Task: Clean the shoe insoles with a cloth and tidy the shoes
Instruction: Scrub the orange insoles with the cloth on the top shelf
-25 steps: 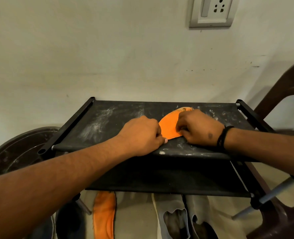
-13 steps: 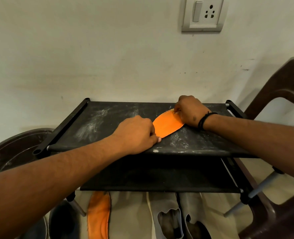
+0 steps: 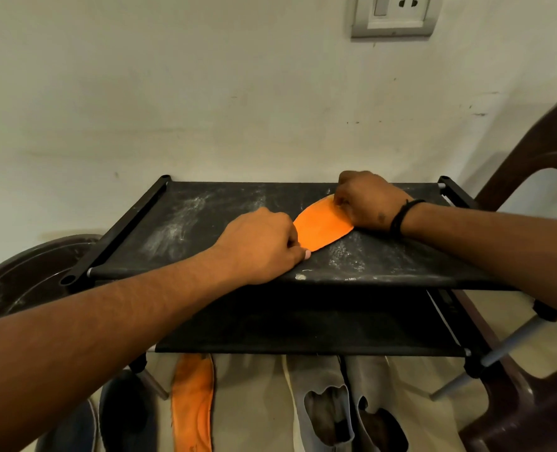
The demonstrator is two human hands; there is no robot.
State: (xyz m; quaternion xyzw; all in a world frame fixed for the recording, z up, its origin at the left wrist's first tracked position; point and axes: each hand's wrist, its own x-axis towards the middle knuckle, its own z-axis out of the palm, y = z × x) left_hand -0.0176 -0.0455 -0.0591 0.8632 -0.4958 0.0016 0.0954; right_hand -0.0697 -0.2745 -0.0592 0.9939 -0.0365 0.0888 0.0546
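Orange insole (image 3: 322, 226) lies flat on the dusty top shelf (image 3: 205, 223) of the rack. Left hand (image 3: 260, 246), fingers curled, pins its near end; right hand (image 3: 366, 200), fingers closed, presses its far end. A second insole (image 3: 192, 402) lies on the floor beneath.

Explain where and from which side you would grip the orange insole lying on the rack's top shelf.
Grip the orange insole at its near rounded end, beside the left hand, coming from the shelf's front edge. It lies flat on the top shelf, so fingers probably must peel up that thin edge. The right hand covers the far end.
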